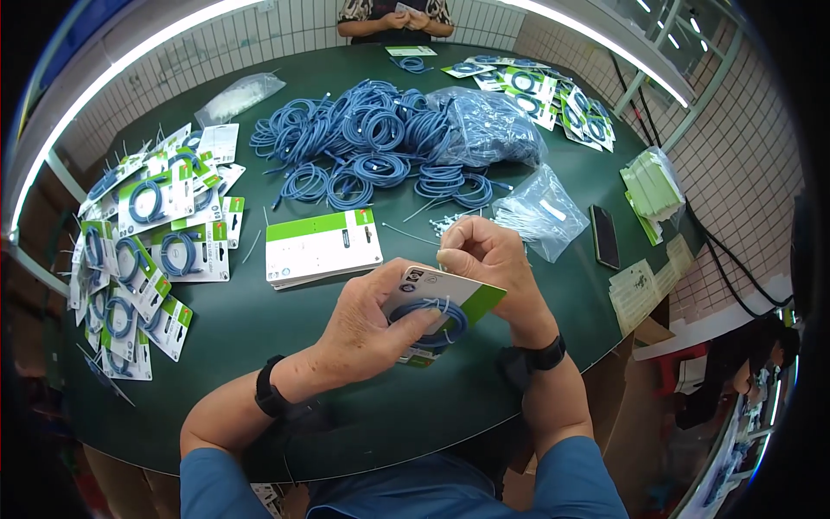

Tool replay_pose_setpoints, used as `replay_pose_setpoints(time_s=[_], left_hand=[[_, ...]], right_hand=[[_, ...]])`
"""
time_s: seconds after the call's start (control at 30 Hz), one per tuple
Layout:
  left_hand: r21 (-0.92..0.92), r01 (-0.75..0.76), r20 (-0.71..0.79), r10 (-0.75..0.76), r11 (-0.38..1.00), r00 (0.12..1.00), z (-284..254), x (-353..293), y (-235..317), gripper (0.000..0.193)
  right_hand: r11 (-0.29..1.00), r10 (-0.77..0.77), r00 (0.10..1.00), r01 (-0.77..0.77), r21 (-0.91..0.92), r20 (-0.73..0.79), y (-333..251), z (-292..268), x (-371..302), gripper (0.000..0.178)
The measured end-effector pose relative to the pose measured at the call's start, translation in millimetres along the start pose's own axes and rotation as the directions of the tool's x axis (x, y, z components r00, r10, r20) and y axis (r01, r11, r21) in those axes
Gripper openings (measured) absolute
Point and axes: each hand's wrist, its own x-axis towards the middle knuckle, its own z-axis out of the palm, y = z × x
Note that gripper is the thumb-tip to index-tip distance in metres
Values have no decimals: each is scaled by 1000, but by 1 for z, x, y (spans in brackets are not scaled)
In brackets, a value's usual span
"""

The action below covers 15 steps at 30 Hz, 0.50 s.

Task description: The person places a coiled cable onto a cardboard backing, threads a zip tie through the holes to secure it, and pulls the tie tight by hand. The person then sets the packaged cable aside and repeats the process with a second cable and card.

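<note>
My left hand (pixel 367 322) grips a white and green packaging card (pixel 480 303) above the near part of the table, its thumb pressing on a coiled blue cable (pixel 456 327) that lies against the card. A white cable tie (pixel 446 304) shows across the coil. Just behind the card's upper edge, my right hand (pixel 494 264) is closed in a pinch; whatever is between its fingertips is too small to make out. Left of the hands lies a stack of blank cards (pixel 324 251) in white and green. Loose white cable ties (pixel 445 223) lie beyond my right hand.
Finished-looking cards with cables (pixel 180 251) pile up at the left, more (pixel 536 91) at the far right. Coiled blue cables (pixel 372 130) heap in the middle beside a plastic bag (pixel 488 125). A bag of ties (pixel 545 212), a phone (pixel 603 235) and bagged green cards (pixel 650 186) lie right. Another person (pixel 396 19) sits opposite.
</note>
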Motion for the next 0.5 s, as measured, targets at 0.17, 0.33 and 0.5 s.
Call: replay_pose_setpoints(time_s=[0.17,0.33,0.5], left_hand=[[-68,37,-25,-38,997,999,-5,-1,5,30],[-50,98,-103,-103,994,989,-7,11,11,25],[-251,63,-151,-103,966,983,-8,17,-11,23]], right_hand=[[1000,-4,998,2,-22,-62,-1,16,-2,13],[990,-108,982,120,68,-158,-5,11,5,15],[926,-188,978,208,315,-92,-7,12,2,16]])
